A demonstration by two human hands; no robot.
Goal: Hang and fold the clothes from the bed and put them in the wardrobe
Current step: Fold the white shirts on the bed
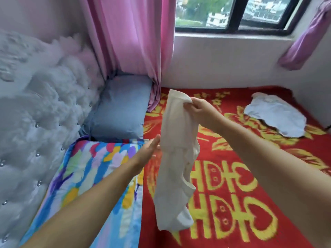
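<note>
A cream garment (176, 149) hangs lengthwise above the bed. My right hand (198, 109) pinches its top edge and holds it up. With straight fingers, my left hand (149, 151) touches the garment's left side about halfway down. The lower end of the garment dangles near the red and yellow blanket (241, 185). A second piece of clothing, white and crumpled (275, 116), lies on the blanket at the far right near the wall.
A grey pillow (120, 115) lies at the head of the bed, with a multicoloured quilt (93, 174) in front of it. The tufted grey headboard (35, 111) is on the left. Pink curtains (130, 42) and a window (232, 13) stand behind the bed.
</note>
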